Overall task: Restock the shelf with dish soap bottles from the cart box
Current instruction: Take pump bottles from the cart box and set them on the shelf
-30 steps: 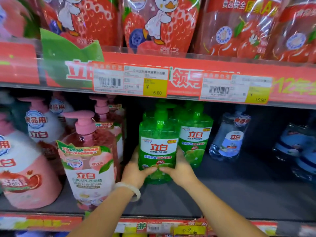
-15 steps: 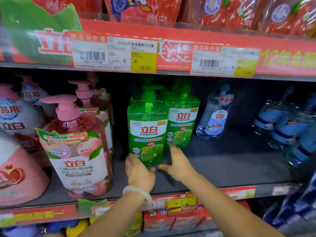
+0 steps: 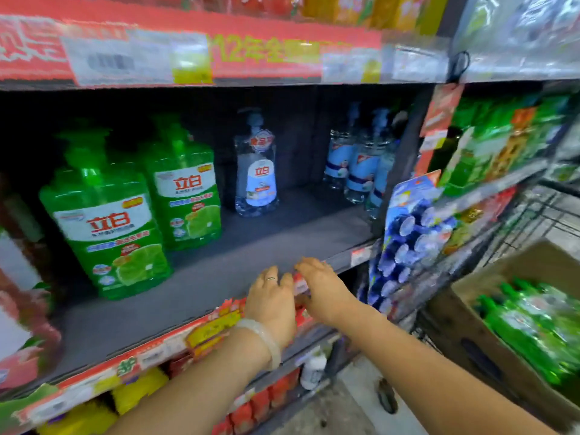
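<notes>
Two green dish soap pump bottles stand on the dark shelf (image 3: 219, 277): the front bottle (image 3: 106, 227) at the left and a second green bottle (image 3: 185, 196) behind and to its right. My left hand (image 3: 273, 302) and my right hand (image 3: 326, 290) hover side by side over the shelf's front edge, fingers relaxed, holding nothing, well to the right of the green bottles. At the lower right, a cardboard box (image 3: 470, 350) holds several more green bottles (image 3: 533, 328).
Clear bottles with blue labels (image 3: 257, 171) (image 3: 357, 164) stand farther back on the shelf. A hanging blue pack (image 3: 408, 243) sits at the shelf's right post. Red price strips (image 3: 194, 54) run above. A wire cart (image 3: 539, 215) is on the right.
Both hands let go of the front green bottle and drew back to the shelf's front edge. My view swung right, bringing the cart box into sight.
</notes>
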